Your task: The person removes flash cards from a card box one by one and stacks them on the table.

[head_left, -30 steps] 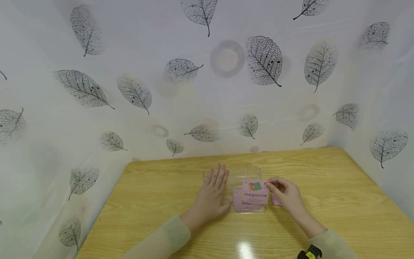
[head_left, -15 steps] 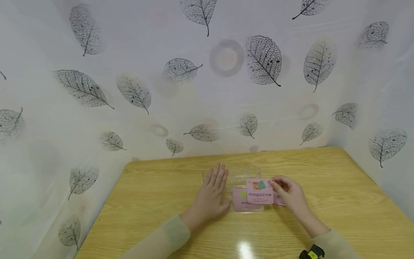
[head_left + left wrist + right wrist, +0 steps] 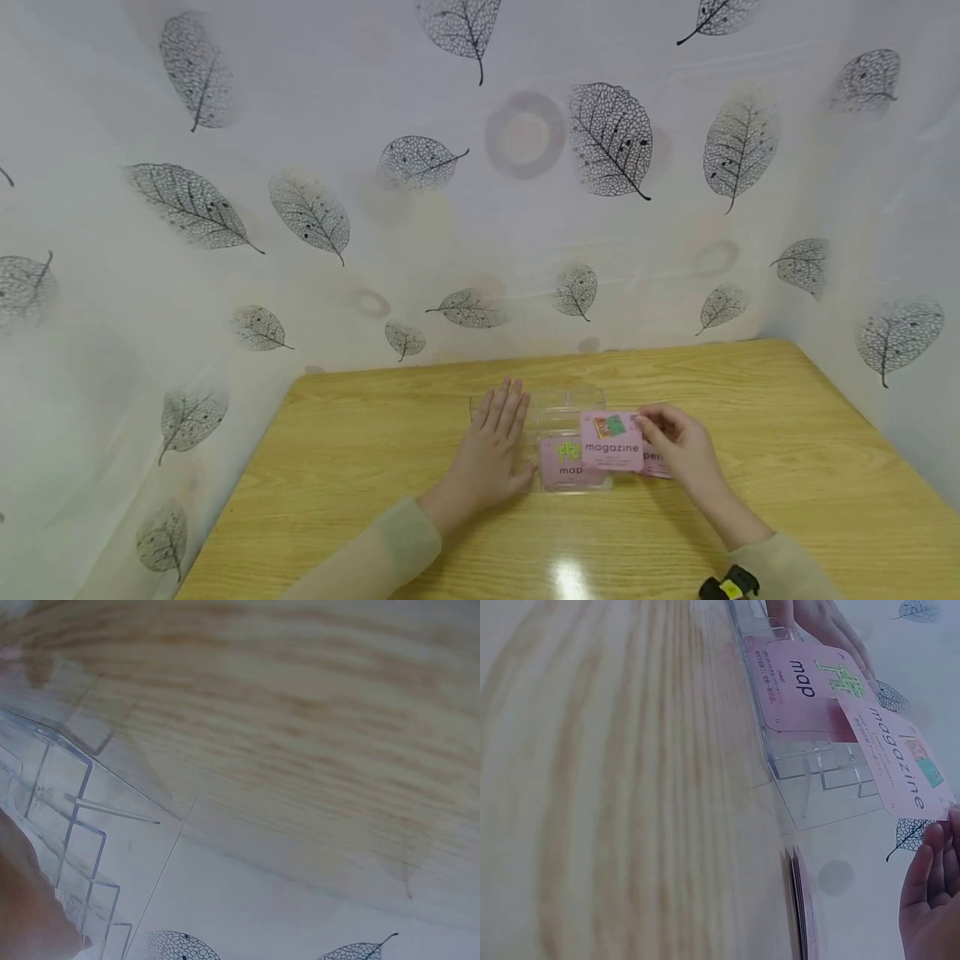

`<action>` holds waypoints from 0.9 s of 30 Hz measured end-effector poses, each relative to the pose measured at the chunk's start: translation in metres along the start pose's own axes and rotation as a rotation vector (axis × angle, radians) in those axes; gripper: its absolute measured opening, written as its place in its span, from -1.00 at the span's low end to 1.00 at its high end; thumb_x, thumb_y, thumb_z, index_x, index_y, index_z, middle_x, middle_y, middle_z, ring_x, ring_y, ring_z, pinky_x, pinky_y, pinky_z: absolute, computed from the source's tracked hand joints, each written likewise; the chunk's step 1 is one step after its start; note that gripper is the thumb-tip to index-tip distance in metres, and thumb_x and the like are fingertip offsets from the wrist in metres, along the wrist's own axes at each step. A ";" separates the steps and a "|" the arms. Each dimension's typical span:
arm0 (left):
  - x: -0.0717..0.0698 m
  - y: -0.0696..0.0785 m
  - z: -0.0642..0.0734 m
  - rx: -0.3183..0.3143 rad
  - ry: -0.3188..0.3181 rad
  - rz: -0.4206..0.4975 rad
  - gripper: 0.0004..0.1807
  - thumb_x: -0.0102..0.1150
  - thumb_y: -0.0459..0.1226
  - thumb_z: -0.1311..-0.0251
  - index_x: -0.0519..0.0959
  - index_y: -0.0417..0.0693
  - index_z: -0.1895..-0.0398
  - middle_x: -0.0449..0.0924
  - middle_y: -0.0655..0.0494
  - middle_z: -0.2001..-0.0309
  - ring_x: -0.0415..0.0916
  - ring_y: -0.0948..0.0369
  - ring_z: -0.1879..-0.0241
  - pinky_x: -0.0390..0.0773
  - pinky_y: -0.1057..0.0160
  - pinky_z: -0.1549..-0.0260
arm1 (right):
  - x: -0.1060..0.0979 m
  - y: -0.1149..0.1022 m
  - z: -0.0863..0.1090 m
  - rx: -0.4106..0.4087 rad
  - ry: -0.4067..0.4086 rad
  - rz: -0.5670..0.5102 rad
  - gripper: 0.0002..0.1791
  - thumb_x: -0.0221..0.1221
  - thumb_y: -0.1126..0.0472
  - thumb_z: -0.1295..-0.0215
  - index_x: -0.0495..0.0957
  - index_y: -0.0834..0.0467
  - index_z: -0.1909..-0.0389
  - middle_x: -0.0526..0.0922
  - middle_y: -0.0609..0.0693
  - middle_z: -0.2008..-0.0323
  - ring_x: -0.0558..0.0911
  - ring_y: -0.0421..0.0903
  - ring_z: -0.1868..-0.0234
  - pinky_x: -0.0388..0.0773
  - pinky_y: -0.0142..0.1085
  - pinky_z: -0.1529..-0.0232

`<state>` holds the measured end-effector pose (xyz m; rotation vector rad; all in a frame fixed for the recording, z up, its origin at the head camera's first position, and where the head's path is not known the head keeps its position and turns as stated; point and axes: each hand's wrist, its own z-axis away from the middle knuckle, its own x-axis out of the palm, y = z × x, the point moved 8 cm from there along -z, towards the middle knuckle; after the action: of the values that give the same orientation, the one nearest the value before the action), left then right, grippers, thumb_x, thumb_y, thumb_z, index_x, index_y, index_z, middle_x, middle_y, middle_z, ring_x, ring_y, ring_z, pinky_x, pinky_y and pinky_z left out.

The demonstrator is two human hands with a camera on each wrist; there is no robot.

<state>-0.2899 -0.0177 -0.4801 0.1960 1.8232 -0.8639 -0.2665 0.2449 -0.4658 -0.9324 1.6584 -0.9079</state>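
My right hand [image 3: 678, 442] pinches the right edge of a pink card printed "magazine" [image 3: 612, 450], held up and slightly tilted. That card overlaps part of a pink "map" card [image 3: 564, 477], which leans in the front of a clear stepped plastic rack [image 3: 551, 400]. In the right wrist view the magazine card [image 3: 900, 761] crosses over the corner of the map card [image 3: 799, 694]. With fingers straight, my left hand [image 3: 487, 458] rests at the left side of the rack. A stack of cards with "pen" showing [image 3: 657, 463] lies on the table under my right hand.
The wooden table [image 3: 360, 467] runs back to a pale wall covering [image 3: 405, 275] printed with leaves. The rack's clear steps [image 3: 97, 847] rise toward the back. A black strap with a yellow patch [image 3: 729, 585] is at my right sleeve.
The magazine card has moved to the right in my right hand, uncovering more of the map card and the pen card. My left hand has stayed in place.
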 end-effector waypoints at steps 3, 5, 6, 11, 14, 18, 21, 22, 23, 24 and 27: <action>-0.001 0.000 0.000 -0.001 -0.006 0.001 0.09 -0.25 0.38 -0.47 -0.09 -0.24 -0.73 -0.24 -0.23 -0.75 -0.24 -0.12 -0.75 -0.01 -0.02 -0.72 | -0.002 0.000 -0.001 -0.003 0.007 0.010 -0.79 0.22 0.30 -0.55 0.66 0.40 0.01 0.77 0.06 0.24 0.61 -0.47 0.32 0.67 -0.55 0.28; -0.002 0.000 0.001 -0.002 -0.006 0.003 0.09 -0.25 0.38 -0.47 -0.09 -0.24 -0.73 -0.26 -0.23 -0.75 -0.25 -0.12 -0.75 0.00 -0.02 -0.72 | -0.003 0.000 -0.001 -0.004 0.012 0.013 -0.78 0.22 0.30 -0.55 0.66 0.40 0.01 0.77 0.07 0.24 0.61 -0.47 0.32 0.66 -0.55 0.29; -0.002 0.000 0.001 -0.002 -0.005 0.005 0.09 -0.25 0.38 -0.47 -0.09 -0.25 -0.73 -0.26 -0.23 -0.75 -0.24 -0.12 -0.75 0.00 -0.02 -0.72 | -0.004 0.001 0.000 -0.002 0.013 0.012 -0.78 0.22 0.30 -0.55 0.66 0.40 0.00 0.77 0.08 0.23 0.60 -0.47 0.32 0.66 -0.54 0.30; -0.002 0.000 0.001 -0.001 0.013 0.018 0.09 -0.24 0.38 -0.47 -0.09 -0.25 -0.72 -0.23 -0.23 -0.75 -0.23 -0.13 -0.75 0.01 -0.03 -0.72 | -0.006 0.000 0.000 0.003 0.016 0.001 -0.77 0.22 0.29 -0.55 0.66 0.41 0.01 0.77 0.11 0.24 0.59 -0.45 0.34 0.65 -0.52 0.33; -0.002 0.000 0.001 0.001 0.023 0.015 0.09 -0.23 0.38 -0.47 -0.07 -0.25 -0.72 -0.17 -0.23 -0.74 -0.21 -0.13 -0.74 0.02 -0.03 -0.71 | -0.007 0.000 -0.001 -0.002 0.019 0.008 -0.79 0.21 0.31 -0.54 0.66 0.41 0.02 0.75 0.00 0.28 0.60 -0.44 0.35 0.66 -0.51 0.33; -0.001 0.001 0.000 0.000 0.022 0.002 0.10 -0.23 0.39 -0.46 -0.06 -0.25 -0.72 -0.15 -0.23 -0.74 -0.21 -0.12 -0.75 0.03 -0.02 -0.71 | -0.008 -0.001 -0.001 -0.012 0.021 0.013 -0.80 0.20 0.32 -0.55 0.66 0.40 0.03 0.73 -0.05 0.30 0.61 -0.42 0.35 0.68 -0.49 0.33; -0.001 0.001 0.000 -0.001 0.012 0.003 0.10 -0.24 0.39 -0.46 -0.07 -0.24 -0.72 -0.21 -0.23 -0.75 -0.23 -0.12 -0.75 0.02 -0.02 -0.71 | -0.008 0.000 -0.001 -0.013 0.024 0.016 -0.79 0.19 0.31 -0.56 0.66 0.40 0.03 0.73 -0.06 0.30 0.61 -0.43 0.35 0.69 -0.49 0.31; -0.001 0.000 0.000 -0.001 0.010 0.006 0.10 -0.24 0.39 -0.46 -0.07 -0.24 -0.72 -0.22 -0.23 -0.75 -0.23 -0.12 -0.75 0.02 -0.02 -0.71 | -0.009 0.000 -0.001 -0.011 0.027 0.016 -0.79 0.19 0.30 -0.56 0.66 0.40 0.03 0.73 -0.09 0.31 0.62 -0.43 0.35 0.69 -0.49 0.31; -0.001 0.000 0.000 -0.001 0.008 0.010 0.10 -0.24 0.39 -0.46 -0.08 -0.24 -0.73 -0.23 -0.22 -0.75 -0.23 -0.12 -0.75 0.01 -0.02 -0.72 | -0.009 0.000 -0.002 -0.010 0.030 0.017 -0.79 0.19 0.30 -0.56 0.66 0.40 0.03 0.73 -0.13 0.31 0.61 -0.43 0.35 0.68 -0.49 0.31; -0.001 0.000 0.000 -0.001 0.002 0.013 0.10 -0.24 0.39 -0.46 -0.08 -0.24 -0.73 -0.24 -0.22 -0.75 -0.23 -0.11 -0.75 0.01 -0.02 -0.72 | -0.010 0.001 -0.002 -0.010 0.033 0.018 -0.79 0.19 0.30 -0.56 0.66 0.40 0.03 0.72 -0.16 0.32 0.61 -0.44 0.35 0.68 -0.50 0.31; -0.002 0.000 0.000 -0.001 -0.004 0.017 0.10 -0.24 0.39 -0.46 -0.08 -0.23 -0.73 -0.23 -0.22 -0.75 -0.24 -0.11 -0.75 0.00 -0.02 -0.72 | -0.011 0.001 -0.002 -0.012 0.036 0.013 -0.78 0.19 0.28 -0.57 0.66 0.40 0.02 0.70 -0.25 0.33 0.61 -0.44 0.34 0.66 -0.52 0.31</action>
<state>-0.2890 -0.0174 -0.4789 0.2085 1.8162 -0.8510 -0.2659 0.2557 -0.4621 -0.9170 1.7000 -0.9114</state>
